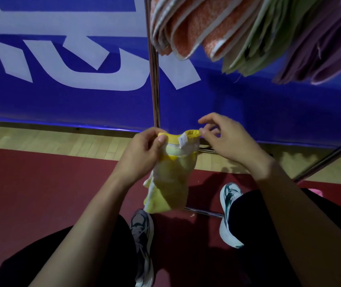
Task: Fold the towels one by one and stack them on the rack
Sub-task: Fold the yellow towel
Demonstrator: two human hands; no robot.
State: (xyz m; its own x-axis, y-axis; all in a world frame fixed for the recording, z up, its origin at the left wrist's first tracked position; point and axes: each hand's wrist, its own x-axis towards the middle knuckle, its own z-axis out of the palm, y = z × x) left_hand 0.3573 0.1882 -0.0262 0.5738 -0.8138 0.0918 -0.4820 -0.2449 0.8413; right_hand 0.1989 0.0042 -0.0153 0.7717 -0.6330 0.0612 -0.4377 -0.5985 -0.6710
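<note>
Holding a yellow towel (170, 179) in the middle of the frame, you grip its top left corner with your left hand (144, 154), thumb pressed on the front. Your right hand (225, 139) pinches the top right edge with the thumb and a finger, while the other fingers spread out loosely above it. The towel hangs down bunched up between your arms, and a small white tag (183, 141) sticks out near its top. Up in the upper right of the frame, folded towels lie stacked on the rack (154, 79): orange towels (198, 27), then green towels (269, 38), then purple towels (327, 48). The rack's shiny pole runs down just behind your hands. A blue banner (61, 100) with big white shapes fills the upper left. At the bottom of the frame, your two shoes (228, 214) stand on the red floor (41, 193).
</note>
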